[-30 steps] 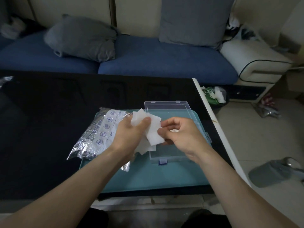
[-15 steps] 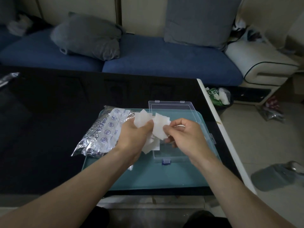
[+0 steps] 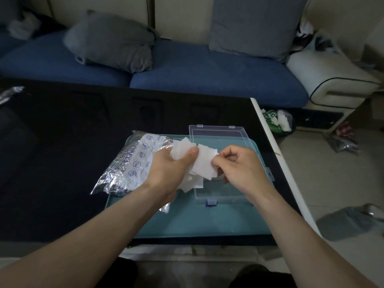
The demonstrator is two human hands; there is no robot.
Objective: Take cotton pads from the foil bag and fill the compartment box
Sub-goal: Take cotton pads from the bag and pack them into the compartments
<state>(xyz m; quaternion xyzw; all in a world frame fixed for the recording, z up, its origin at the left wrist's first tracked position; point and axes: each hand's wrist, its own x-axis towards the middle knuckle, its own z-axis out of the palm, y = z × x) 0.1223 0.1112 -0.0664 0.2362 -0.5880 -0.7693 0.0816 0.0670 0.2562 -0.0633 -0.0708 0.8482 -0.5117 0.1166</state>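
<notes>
Foil bag [image 3: 133, 163] is lying at far left of the work area, half on the teal tray [image 3: 187, 221], half on the black table [image 3: 62, 142]. Its long axis is running from near-left to far-right, printed panel facing up. Which end is the mouth I cannot tell; the left hand is covering part of it.

Left hand [image 3: 168, 171] is hovering just right of the bag, over the tray. Fingers and thumb are curling round a loose stack of white cotton pads [image 3: 182, 150], thumb pressing on top. Several pads are fanning out below the palm.

Between the hands: one pad [image 3: 204, 166] is sticking out rightward from the stack, toward the other hand.

Right hand [image 3: 239, 169] is facing the left one, fingertips pinching the right edge of that pad. The remaining fingers are curling inward.

Compartment box [image 3: 220, 194] is sitting on the tray directly beneath and slightly nearer than the right hand, clear lid [image 3: 217, 133] lying open on the far side. Dividers and contents are too faint to make out.

Judgement: the pad is being peeled off the stack. The right hand is the nearer one to the box, so the drop is looking like a short move downward and toward the body.
</notes>
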